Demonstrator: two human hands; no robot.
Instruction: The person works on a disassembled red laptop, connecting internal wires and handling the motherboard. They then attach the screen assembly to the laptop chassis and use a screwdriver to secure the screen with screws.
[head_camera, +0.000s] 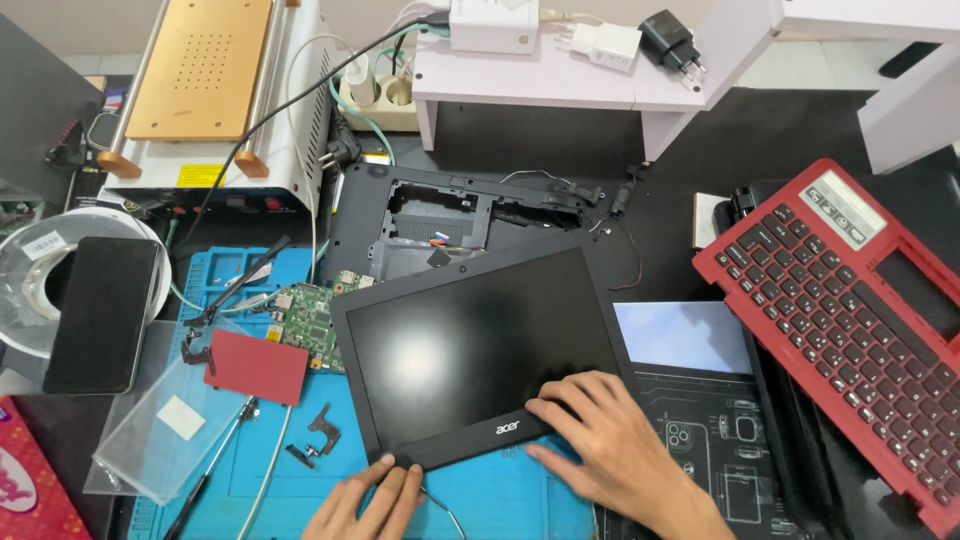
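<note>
Both hands press the screen panel's (478, 350) lower bezel: left hand (368, 503) fingertips at its bottom-left corner, right hand (608, 440) flat along its bottom edge, neither clenched. Panel lies on the blue mat (500, 500); thin, stiff, likely fragile, best gripped by its frame.
</note>
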